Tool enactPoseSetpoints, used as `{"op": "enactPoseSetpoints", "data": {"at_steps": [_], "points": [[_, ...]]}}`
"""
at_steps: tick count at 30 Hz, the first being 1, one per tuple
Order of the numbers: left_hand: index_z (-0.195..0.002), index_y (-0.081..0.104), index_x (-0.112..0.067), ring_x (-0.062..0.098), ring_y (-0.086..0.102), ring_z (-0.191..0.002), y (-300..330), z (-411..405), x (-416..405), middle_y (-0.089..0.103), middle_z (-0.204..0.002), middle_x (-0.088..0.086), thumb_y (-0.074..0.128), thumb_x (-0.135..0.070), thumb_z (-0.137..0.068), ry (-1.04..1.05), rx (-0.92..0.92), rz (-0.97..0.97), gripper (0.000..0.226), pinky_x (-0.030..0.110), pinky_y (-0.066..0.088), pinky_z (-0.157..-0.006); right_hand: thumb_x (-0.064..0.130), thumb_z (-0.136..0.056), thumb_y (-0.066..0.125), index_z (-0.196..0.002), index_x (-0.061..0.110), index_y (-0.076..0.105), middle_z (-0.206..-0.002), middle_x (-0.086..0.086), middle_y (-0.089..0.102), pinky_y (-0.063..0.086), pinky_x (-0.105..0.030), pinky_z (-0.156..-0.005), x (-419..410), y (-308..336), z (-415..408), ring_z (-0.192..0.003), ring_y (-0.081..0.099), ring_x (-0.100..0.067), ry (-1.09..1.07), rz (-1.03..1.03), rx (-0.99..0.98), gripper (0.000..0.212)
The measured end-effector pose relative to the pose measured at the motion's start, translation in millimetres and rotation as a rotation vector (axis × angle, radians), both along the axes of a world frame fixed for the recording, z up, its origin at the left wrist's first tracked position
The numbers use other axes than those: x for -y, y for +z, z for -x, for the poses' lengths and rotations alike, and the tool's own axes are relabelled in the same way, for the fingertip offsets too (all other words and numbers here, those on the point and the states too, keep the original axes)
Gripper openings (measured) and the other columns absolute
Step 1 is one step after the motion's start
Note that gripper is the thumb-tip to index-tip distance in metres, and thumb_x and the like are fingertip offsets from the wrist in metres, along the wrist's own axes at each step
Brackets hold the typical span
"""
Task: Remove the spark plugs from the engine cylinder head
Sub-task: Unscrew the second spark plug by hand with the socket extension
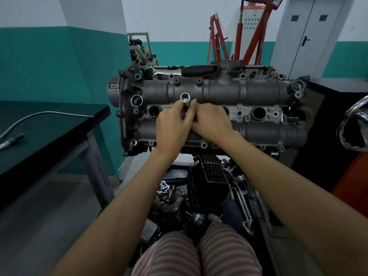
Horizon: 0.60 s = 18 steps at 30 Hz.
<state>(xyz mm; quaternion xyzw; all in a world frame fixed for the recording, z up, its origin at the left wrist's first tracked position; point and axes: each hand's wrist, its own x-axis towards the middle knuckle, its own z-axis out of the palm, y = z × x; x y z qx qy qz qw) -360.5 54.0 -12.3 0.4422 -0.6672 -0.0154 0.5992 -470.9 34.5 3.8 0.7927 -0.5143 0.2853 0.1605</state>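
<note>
Teal and white walls stand behind the engine cylinder head (pixel 209 108), which sits on a stand in front of the person, with a red engine crane (pixel 239 36) at the back and a dark bench (pixel 49 124) on the left side. On the bench lies a thin bent metal tube (pixel 39 116).

Both hands meet over the middle row of plug wells. The left hand (pixel 173 126) has its fingers curled round a chrome spark plug socket (pixel 185 98), whose open end points up toward the camera. The right hand (pixel 211 120) touches the same tool from the other side, and its fingers seem to pinch the lower part, but this part is hidden, so I cannot tell it surely. Two open plug wells (pixel 154 111) are seen left and right of the hands; no spark plug itself is visible. A ratchet handle (pixel 199 70) with black grip rests on the far edge of the head.

I judge the socket is smooth steel, stiff and a little slippery, so it is better to hold it round the body. A plug inside has fragile ceramic and should be lifted straight, not tilted
</note>
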Motion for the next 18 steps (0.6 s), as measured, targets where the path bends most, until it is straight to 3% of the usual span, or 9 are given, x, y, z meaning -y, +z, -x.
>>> {"op": "enactPoseSetpoints", "data": {"at_steps": [5, 10, 18], "points": [[-0.07, 0.06, -0.005, 0.01, 0.043, -0.044, 0.5, 1.6, -2.1, 0.041, -0.045, -0.01, 0.057, -0.032, -0.092, -0.011, -0.02, 0.021, 0.035, 0.022, 0.033, -0.049, 0.029, -0.092, 0.039, -0.095, 0.01, 0.058, -0.084, -0.011, 0.065, 0.03, -0.033, -0.056, 2.1, -1.1, 0.4, -0.076, 0.06, -0.034, -0.022, 0.025, -0.053, 0.027], [-0.078, 0.057, -0.004, 0.013, 0.046, -0.048, -0.5, 0.2, -1.9, 0.05, -0.052, 0.004, 0.055, -0.027, -0.092, 0.0, 0.006, 0.03, 0.027, 0.022, 0.035, -0.05, 0.03, -0.092, 0.042, -0.096, 0.011, 0.049, -0.09, -0.009, 0.065, 0.026, -0.031, -0.056, 1.2, -2.1, 0.2, -0.079, 0.06, -0.032, 0.012, 0.039, -0.036, 0.02], [-0.079, 0.059, -0.003, 0.015, 0.048, -0.049, -0.2, 0.6, 0.1, 0.046, -0.05, -0.005, 0.053, -0.028, -0.093, 0.023, 0.019, 0.008, 0.029, 0.029, 0.037, -0.053, 0.032, -0.091, 0.045, -0.097, 0.01, 0.046, -0.094, -0.01, 0.064, 0.023, -0.031, -0.056, -1.3, -2.2, -0.1, -0.079, 0.06, -0.033, 0.063, 0.051, 0.028, 0.022]]}}
